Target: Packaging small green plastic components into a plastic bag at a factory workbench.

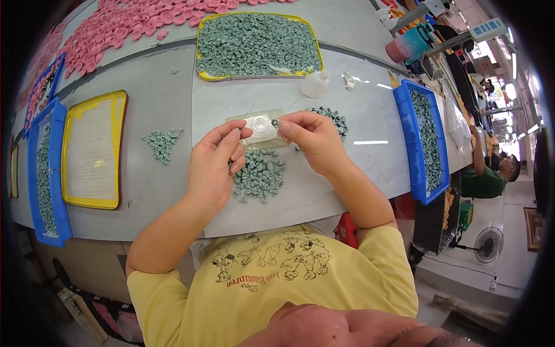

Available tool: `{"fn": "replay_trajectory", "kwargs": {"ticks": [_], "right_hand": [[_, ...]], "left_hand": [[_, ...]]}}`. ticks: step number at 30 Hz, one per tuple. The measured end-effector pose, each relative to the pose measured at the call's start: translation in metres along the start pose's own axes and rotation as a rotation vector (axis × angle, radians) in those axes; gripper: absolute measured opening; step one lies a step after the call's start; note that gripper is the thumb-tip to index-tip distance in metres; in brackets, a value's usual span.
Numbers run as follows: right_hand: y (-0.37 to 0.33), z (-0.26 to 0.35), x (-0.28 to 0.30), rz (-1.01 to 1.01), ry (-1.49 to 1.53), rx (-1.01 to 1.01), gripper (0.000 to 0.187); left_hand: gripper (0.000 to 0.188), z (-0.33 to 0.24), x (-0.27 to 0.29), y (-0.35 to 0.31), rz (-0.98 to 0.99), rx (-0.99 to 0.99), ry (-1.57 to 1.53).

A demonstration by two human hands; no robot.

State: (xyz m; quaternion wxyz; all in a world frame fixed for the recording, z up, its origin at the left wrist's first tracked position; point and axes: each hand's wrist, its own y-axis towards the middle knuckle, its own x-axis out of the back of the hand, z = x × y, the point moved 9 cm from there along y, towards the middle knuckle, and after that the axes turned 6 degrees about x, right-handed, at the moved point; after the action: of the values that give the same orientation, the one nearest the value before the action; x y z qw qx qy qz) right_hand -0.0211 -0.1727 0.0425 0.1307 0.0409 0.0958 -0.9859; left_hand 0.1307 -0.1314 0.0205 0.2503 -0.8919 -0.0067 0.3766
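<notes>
My right hand (312, 137) pinches a small dark green piece (275, 122) between thumb and forefinger. On its left, my left hand (215, 159) is closed in a pinch at the edge of a white pad; whatever lies between its fingertips is too small to make out. Between both hands a clear round dish (261, 123) rests on the white pad, over a greenish translucent sheet (269, 143). A pile of small grey-green pieces (257, 176) lies just below, partly behind my left fingers. Darker, shinier green pieces (334, 120) are heaped beyond my right hand.
A yellow-rimmed tray (260, 46) full of green pieces stands at the back, near a white squeeze bottle (314, 84). Blue bins (425, 141) flank the table. At left are a yellow-framed tray (92, 150) and a small green pile (162, 144). Pink pieces (133, 23) cover the far left.
</notes>
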Motion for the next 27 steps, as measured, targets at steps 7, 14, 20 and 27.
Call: {"fn": "replay_trajectory", "kwargs": {"ticks": [7, 14, 20, 27], "right_hand": [[-0.001, -0.005, 0.007, 0.022, 0.101, -0.039, 0.017], [-0.005, 0.001, 0.006, 0.009, 0.01, 0.039, 0.016], [-0.02, 0.043, -0.016, 0.051, -0.637, 0.625, 0.019], [-0.053, 0.063, -0.043, 0.084, -0.896, 1.206, 0.03]], "left_hand": [[0.022, 0.01, -0.004, 0.006, 0.031, 0.009, 0.035], [0.014, 0.016, -0.011, 0.005, 0.065, 0.034, 0.092], [0.021, 0.03, -0.012, 0.003, 0.103, 0.162, 0.059], [0.031, 0.035, -0.016, -0.001, 0.119, 0.244, 0.1]]}}
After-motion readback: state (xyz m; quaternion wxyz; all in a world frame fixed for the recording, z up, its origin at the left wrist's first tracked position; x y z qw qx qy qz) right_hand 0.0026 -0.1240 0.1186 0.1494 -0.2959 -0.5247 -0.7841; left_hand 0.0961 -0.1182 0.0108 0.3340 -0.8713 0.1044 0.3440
